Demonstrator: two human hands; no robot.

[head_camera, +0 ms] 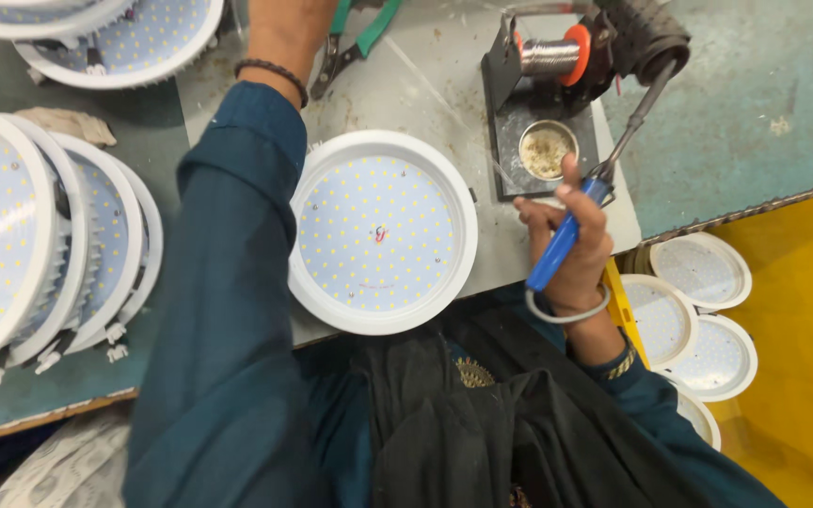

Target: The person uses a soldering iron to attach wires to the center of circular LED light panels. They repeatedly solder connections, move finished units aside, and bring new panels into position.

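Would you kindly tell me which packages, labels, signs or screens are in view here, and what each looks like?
Yellow crate: lower right, beside the bench; rectangular, holding round white lamp panels.
Labels, signs, screens: none visible.

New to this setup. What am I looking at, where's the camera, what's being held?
There is one picture, from a camera worn on a person's head, looking down at their own two bare hands; no machine is involved. The right hand grips a blue-handled soldering iron, its tip up near a stand that carries a solder spool and a small round tin. The left arm reaches forward; the left hand is cut off at the top edge, beside green-handled pliers. On the grey bench lies a round white LED panel light. More lie stacked at left and in a yellow crate.
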